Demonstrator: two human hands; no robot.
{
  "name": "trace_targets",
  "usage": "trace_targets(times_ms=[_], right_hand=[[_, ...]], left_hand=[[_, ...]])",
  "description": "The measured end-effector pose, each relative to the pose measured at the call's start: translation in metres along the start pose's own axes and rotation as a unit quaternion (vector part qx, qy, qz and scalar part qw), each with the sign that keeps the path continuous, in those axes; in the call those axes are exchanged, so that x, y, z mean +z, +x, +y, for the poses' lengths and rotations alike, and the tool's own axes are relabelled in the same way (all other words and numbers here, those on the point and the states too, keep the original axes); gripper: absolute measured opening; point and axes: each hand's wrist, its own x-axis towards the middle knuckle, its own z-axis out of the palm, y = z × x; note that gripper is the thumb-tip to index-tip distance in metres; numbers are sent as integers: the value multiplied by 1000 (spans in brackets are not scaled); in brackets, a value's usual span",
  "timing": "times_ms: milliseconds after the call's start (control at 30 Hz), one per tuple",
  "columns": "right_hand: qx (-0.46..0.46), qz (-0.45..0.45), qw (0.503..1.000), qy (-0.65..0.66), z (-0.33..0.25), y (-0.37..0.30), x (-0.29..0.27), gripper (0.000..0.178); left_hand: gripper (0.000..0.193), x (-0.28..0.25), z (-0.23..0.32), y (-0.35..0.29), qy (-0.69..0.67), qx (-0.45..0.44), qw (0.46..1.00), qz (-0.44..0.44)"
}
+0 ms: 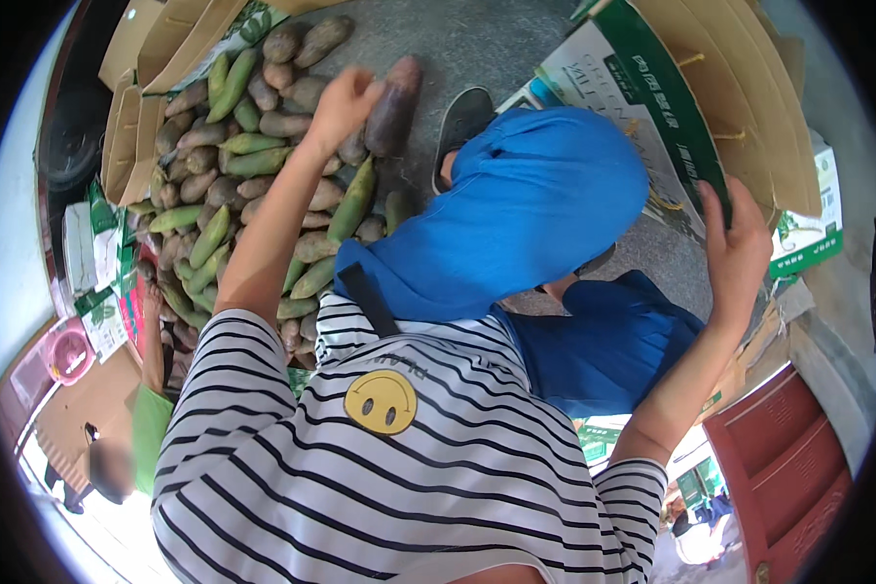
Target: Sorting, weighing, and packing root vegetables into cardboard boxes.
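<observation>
A big cardboard box, brown inside with a green and white printed outside, stands tilted at upper right; the right hand grips its lower flap edge with fingers curled over it. A long, dark purplish-brown root stands nearly upright above the heap of green and brown produce, pinched at its side by the left hand.

rough grey concrete floor far ahead, a red metal door at the near right, bright daylight all around.
</observation>
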Motion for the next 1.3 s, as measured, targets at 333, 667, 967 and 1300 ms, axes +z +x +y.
trace_targets(times_ms=[333,667,967,1300], right_hand=[[33,-29,998,-34,1,0,3,22],[5,-1,1000,-23,6,1,6,19],[-39,19,999,1,1,1,6,13],[-48,16,999,-2,1,-3,6,15]], left_hand=[[76,53,-160,-164,280,-271,877,-281],[66,21,-139,-143,-153,-452,850,-222],[55,-24,56,-92,-312,-155,937,15],[58,-59,292,35,7,451,890,-66]])
